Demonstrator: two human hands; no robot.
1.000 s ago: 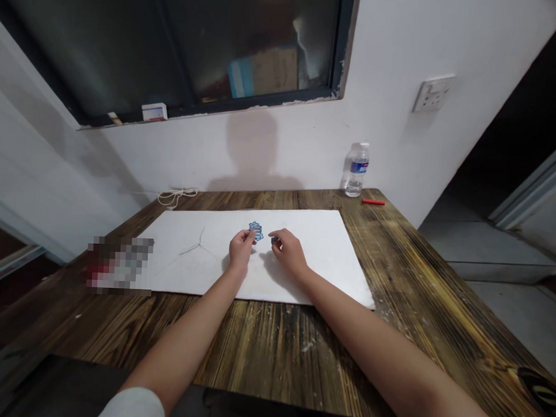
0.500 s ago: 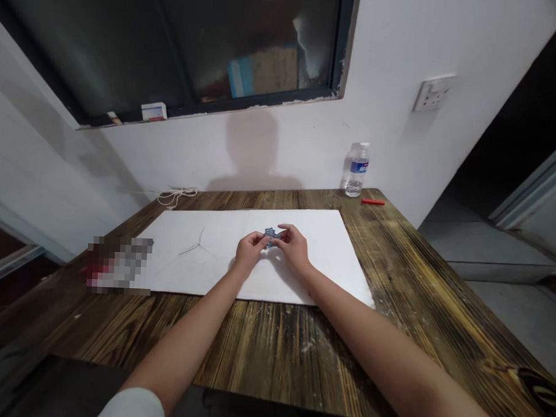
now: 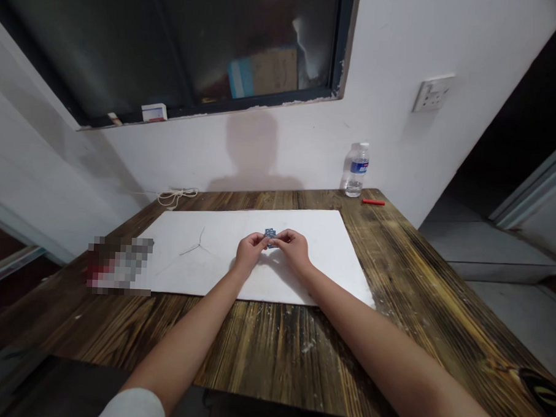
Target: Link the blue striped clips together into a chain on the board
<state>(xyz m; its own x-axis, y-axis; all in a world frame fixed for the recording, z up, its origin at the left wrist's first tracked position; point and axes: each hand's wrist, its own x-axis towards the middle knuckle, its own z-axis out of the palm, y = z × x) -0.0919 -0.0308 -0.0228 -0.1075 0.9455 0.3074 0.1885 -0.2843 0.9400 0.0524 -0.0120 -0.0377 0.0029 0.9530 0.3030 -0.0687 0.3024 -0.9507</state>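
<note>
Although the wooden table has a few odds and ends on it, the action's all on the white sheet lying on top: water bottle and red stick sit back right, cord back left. Left hand and right hand meet mid-sheet, toward its far edge, fingertips nearly closed, pinching a small blue piece between them. Honestly it's too tiny to tell its long axis or which way it points.
</note>
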